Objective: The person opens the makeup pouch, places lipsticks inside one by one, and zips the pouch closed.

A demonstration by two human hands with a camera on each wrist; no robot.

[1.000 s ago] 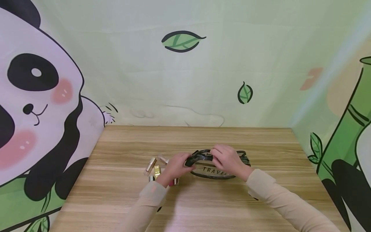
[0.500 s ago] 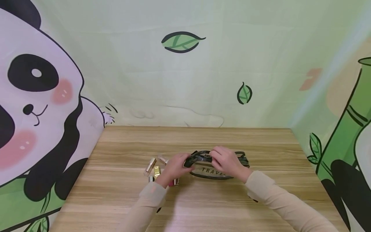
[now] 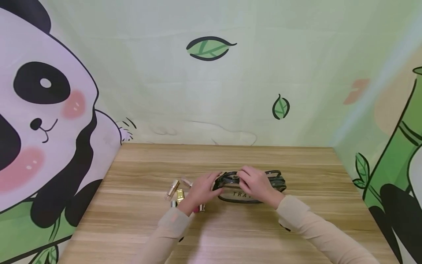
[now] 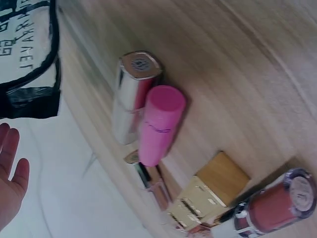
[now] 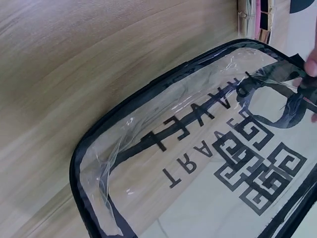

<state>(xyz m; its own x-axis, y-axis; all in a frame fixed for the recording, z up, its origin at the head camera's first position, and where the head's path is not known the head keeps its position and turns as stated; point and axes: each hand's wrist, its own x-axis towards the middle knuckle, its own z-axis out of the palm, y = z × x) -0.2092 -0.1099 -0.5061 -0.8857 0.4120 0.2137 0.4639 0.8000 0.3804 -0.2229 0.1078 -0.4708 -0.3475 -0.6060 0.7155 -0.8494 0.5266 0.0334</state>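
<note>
A clear toiletry bag (image 3: 227, 194) with black trim and the print TRAVEL stands on the wooden table, its far end covered partly by my right hand (image 3: 257, 185). The right fingers pinch the black top edge of the bag; the exact part between them is hidden. At the bag's left end, my left hand (image 3: 202, 189) has its thumb and fingers spread. In the left wrist view that hand's fingers look straight, with a gap between them and the bag. Left of the bag lie several cosmetics: a pink tube (image 4: 162, 124), a silver-and-red lipstick (image 4: 133, 94) and a gold case (image 4: 210, 191).
A lip gloss tube (image 4: 277, 203) lies beside the gold case. Another clear-capped lipstick (image 3: 172, 189) rests further left on the wooden table (image 3: 230, 157). Behind stands a pale green cloth backdrop (image 3: 158, 73) printed with pandas and leaves.
My left hand's fingers have spread from a grip on the bag's left end. The right hand has slid slightly left along the top edge. The head view has shifted a little.
</note>
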